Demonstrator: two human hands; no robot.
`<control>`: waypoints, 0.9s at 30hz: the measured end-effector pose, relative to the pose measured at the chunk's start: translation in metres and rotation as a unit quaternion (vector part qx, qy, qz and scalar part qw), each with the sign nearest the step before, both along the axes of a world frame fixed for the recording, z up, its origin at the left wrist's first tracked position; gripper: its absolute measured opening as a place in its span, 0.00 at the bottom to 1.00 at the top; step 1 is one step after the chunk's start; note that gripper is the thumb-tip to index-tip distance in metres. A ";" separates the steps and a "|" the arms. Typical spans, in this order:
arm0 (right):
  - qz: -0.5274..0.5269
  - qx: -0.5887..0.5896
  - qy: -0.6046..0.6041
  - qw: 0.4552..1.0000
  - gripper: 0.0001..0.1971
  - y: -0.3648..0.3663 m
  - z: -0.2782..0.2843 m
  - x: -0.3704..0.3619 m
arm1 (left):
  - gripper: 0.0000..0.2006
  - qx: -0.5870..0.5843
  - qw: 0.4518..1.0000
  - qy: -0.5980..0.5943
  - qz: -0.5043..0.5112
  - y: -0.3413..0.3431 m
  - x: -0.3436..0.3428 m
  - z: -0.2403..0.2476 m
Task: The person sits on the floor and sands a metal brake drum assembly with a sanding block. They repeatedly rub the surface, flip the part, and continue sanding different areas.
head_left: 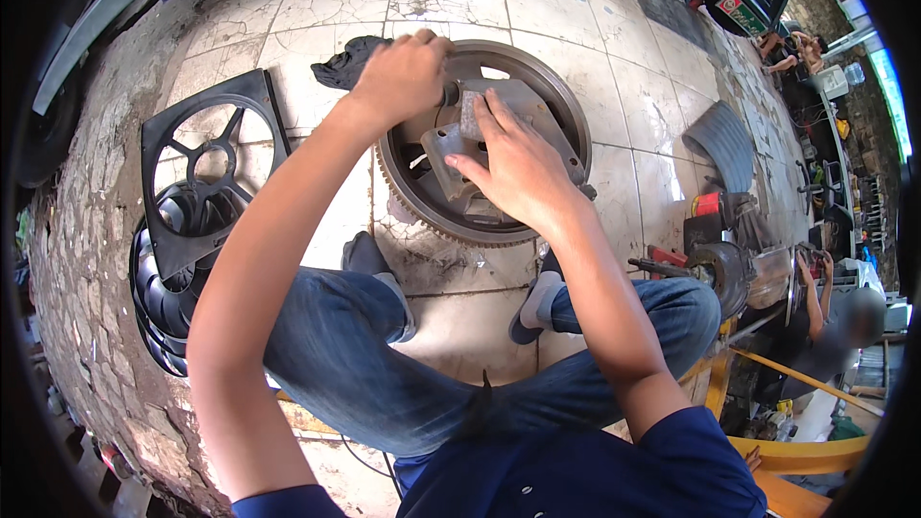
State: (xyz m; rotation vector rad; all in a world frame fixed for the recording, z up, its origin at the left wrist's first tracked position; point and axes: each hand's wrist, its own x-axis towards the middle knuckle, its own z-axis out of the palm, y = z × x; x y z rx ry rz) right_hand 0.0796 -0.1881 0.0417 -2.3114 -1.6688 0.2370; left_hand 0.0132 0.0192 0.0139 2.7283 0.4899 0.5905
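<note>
On the tiled floor before me lies a large round metal wheel with a toothed rim [566, 101], like a flywheel. A flat grey metal plate [532, 101] and a bent metal bracket [443, 149] sit on its middle. My right hand [518, 168] rests over these with fingers stretched out, its fingertips by a grey speckled patch [471, 117]. Above the wheel's upper left edge is my left hand [405, 77], its fingers curled in; whatever they hold is hidden. A crumpled black cloth [345, 62] lies beside that hand.
At left, a black fan shroud [158, 168] leans on a black fan [153, 273]. A curved grey sheet [721, 146] and a machine part with a round housing [720, 273] are at right. Another person [825, 326] works at far right, near a yellow frame [806, 453].
</note>
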 end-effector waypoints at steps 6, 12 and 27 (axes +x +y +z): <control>0.031 0.013 -0.029 0.999 0.41 -0.038 -0.004 -0.018 | 0.16 -0.023 0.989 0.005 0.144 0.016 -0.020 -0.062; 0.000 0.011 -0.018 1.000 0.41 -0.009 -0.007 0.008 | 0.24 -0.133 0.975 0.119 0.134 0.014 -0.015 -0.054; 0.003 0.007 -0.022 1.000 0.49 -0.014 -0.018 -0.011 | 0.17 0.089 0.891 0.416 0.157 0.084 -0.059 -0.063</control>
